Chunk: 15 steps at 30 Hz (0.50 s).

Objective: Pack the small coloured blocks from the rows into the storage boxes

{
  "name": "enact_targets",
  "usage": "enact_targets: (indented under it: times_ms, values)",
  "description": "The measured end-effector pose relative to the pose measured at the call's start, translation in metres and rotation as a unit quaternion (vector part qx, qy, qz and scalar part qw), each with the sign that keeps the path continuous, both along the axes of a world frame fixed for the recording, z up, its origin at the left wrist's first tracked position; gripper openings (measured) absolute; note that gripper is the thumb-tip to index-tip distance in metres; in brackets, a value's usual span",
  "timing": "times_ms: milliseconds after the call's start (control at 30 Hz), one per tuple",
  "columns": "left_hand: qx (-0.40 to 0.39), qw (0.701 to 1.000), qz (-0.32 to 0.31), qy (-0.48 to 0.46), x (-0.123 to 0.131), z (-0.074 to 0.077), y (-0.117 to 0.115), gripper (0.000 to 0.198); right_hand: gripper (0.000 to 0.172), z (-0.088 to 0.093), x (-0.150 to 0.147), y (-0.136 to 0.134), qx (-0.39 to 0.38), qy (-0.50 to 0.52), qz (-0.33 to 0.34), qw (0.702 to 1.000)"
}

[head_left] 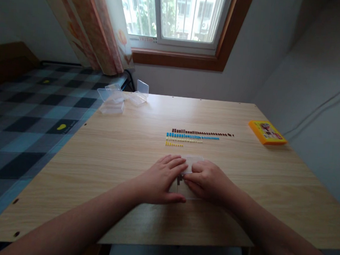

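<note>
A clear plastic box (pixel 192 195) lies with its lid raised away from me near the front middle of the table. My left hand (pixel 164 178) holds it at the left side, thumb along the near edge and fingers reaching over the far part. Inside, a few small dark pieces (pixel 179 180) show between my hands. My right hand (pixel 208 180) is closed over the right side of the box, index finger and thumb at the dark pieces; whatever it pinches is hidden. Beyond the box lie rows of tiny pieces: dark brown (pixel 199 133), blue (pixel 187 136), pale (pixel 186 140) and yellow (pixel 173 144).
Several clear plastic boxes (pixel 112 106) are piled at the table's far left corner, some with lids up. A yellow-orange case (pixel 267 133) lies near the right edge. A bed with a checked cover (pixel 40 112) adjoins the table's left side; a window is ahead.
</note>
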<state>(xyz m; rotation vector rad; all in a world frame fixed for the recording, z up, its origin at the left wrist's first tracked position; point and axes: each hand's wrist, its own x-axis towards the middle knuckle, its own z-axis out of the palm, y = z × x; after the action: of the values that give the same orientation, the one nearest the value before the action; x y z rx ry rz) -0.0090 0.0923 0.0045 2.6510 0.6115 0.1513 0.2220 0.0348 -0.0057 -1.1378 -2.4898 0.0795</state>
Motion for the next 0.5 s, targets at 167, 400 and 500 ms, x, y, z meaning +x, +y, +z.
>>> enact_targets:
  times_ms: [167,400,500]
  values:
    - [0.006,1.0,-0.001,0.006,0.0007,0.0004,-0.0007,0.09,0.03,0.0026,0.001,-0.0004,0.006,0.003,0.004,1.0]
    - [0.016,1.0,-0.003,0.005,0.0018,0.001,-0.0002,0.09,0.031,0.0028,0.0016,-0.0009,0.004,-0.001,0.0,1.0]
    - [0.015,1.0,-0.003,0.004,0.0019,0.0003,-0.0001,0.091,0.029,0.0031,0.0018,-0.001,0.0,0.0,0.001,1.0]
